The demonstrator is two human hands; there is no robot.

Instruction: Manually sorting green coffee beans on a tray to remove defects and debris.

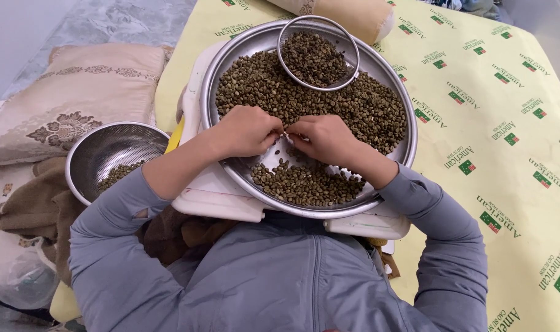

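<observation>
A large round steel tray [409, 144] rests on a white board [218, 200] across my lap. Greenish-brown coffee beans [261, 86] fill its far half, and a smaller heap [304, 184] lies at the near rim. My left hand [246, 130] and my right hand [323, 136] meet fingertip to fingertip over a bare strip in the tray's middle, fingers curled and pinching among loose beans. Whether a bean is held between the fingers is too small to tell. A small wire sieve [318, 54] with beans sits on the far pile.
A steel bowl [111, 154] with some beans stands to my left beside brown cloth and a patterned cushion [77, 98]. A yellow printed sheet [495, 123] covers the surface to the right. A beige bolster [353, 15] lies beyond the tray.
</observation>
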